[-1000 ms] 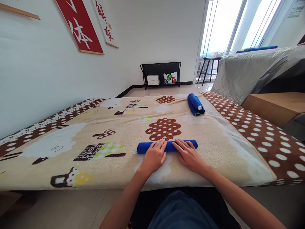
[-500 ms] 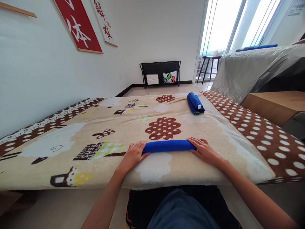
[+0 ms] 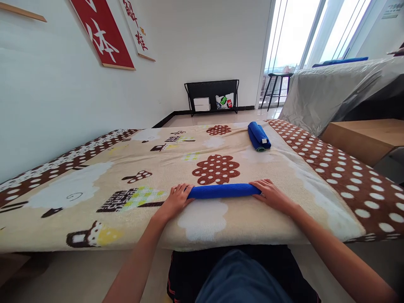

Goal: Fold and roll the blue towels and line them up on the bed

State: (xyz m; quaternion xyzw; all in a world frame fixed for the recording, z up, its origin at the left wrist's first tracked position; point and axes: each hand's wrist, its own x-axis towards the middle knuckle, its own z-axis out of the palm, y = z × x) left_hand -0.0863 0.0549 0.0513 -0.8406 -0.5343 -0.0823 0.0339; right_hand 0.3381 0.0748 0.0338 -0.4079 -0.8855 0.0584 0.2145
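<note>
Left hand (image 3: 179, 195) has moved outward from the roll's (image 3: 223, 190) middle to its left end; right hand (image 3: 272, 194), likewise, to its right end. Both ends, previously exposed, are now covered.

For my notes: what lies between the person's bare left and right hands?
In the head view, a blue cloth roll lies between the left hand and the right hand.

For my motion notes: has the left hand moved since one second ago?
Yes, leftward: the left hand was just below the near flower print; now it lies to its lower left, at the left end of the near roll.
</note>
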